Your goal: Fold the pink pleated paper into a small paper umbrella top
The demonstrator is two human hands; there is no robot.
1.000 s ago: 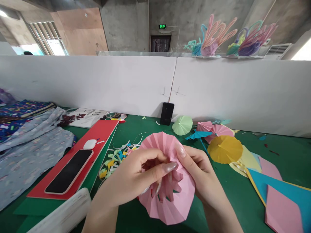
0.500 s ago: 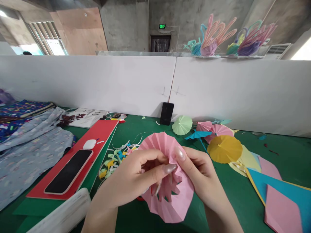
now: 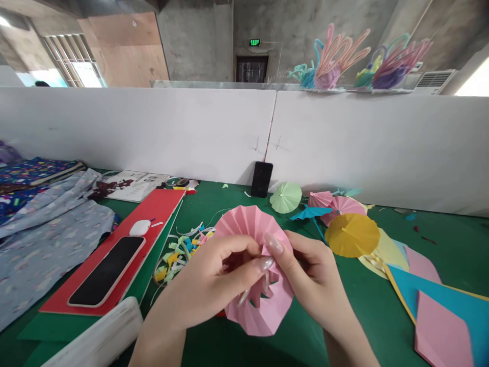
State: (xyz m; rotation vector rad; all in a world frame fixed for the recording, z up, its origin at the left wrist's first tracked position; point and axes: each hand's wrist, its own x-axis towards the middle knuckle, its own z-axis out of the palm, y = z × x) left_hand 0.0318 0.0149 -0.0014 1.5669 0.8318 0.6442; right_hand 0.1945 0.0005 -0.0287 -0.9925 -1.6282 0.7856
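A pleated ring of pink paper (image 3: 263, 316) with jagged inner cuts is held up over the green table (image 3: 214, 346). My left hand (image 3: 225, 275) grips it from the left, thumb on the front, other fingers reaching through the central hole. On the right side, my right hand (image 3: 305, 270) pinches the pleats between thumb and fingers. Both thumb tips nearly meet at the ring's upper right part. Behind the hands stand small paper umbrellas: a light green one (image 3: 286, 198), a blue one (image 3: 311, 212) and a yellow one (image 3: 352, 235).
Paper scraps (image 3: 175, 257) lie left of my hands. A phone (image 3: 107, 272) and a white case (image 3: 140, 228) rest on red card (image 3: 160, 204). Another phone (image 3: 262, 179) leans on the white partition (image 3: 171, 132). Blue and pink paper (image 3: 443, 326) lies at the right.
The pink ring has moved slightly up and left and looks narrower, its right side drawn in. My right thumb has shifted left along with it. Both hands still hold the paper.
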